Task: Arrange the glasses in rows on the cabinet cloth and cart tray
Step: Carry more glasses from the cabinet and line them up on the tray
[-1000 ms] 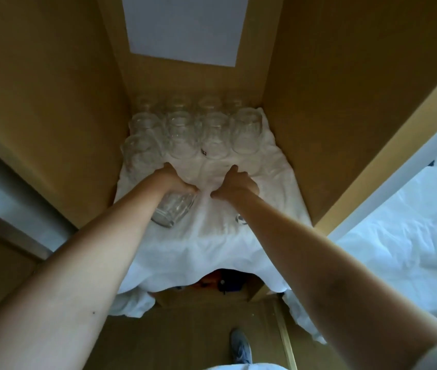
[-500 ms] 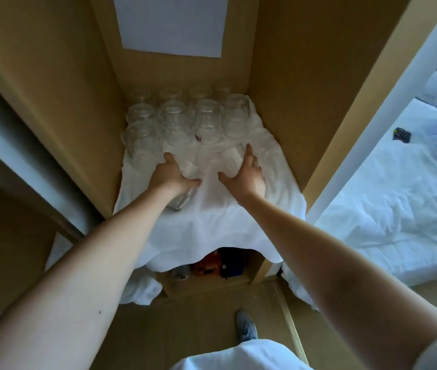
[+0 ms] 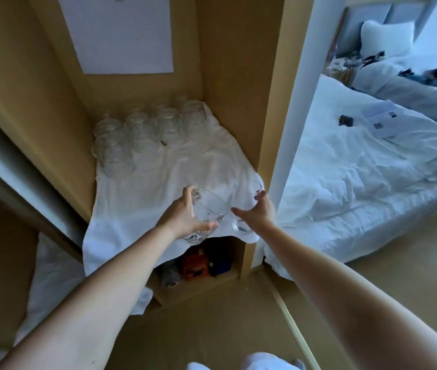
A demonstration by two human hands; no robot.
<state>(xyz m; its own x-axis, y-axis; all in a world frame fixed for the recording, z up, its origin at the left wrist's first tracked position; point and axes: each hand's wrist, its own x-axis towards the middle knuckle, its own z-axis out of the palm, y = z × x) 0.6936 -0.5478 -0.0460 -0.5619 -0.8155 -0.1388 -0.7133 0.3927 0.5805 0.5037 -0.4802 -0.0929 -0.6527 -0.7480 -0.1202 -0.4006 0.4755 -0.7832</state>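
Several clear glasses [image 3: 145,129] stand upside down in rows at the back of the white cloth [image 3: 142,198] that covers the cabinet shelf. My left hand [image 3: 182,217] grips a clear glass [image 3: 210,206], tilted on its side, above the cloth's front edge. Just to the right, my right hand [image 3: 257,212] is closed around a second clear glass [image 3: 246,193], whose rim points away from me. The two held glasses are close together, almost touching. The front half of the cloth is bare.
Wooden cabinet walls close in on the left, back and right, with a white sheet of paper [image 3: 121,36] on the back wall. A lower shelf holds orange and blue items [image 3: 201,263]. A white bed [image 3: 372,169] lies to the right beyond the white frame [image 3: 289,145].
Both hands have drawn back from the rows toward the cloth's front edge, each lifting a glass. The view has swung right, bringing the bed into sight.
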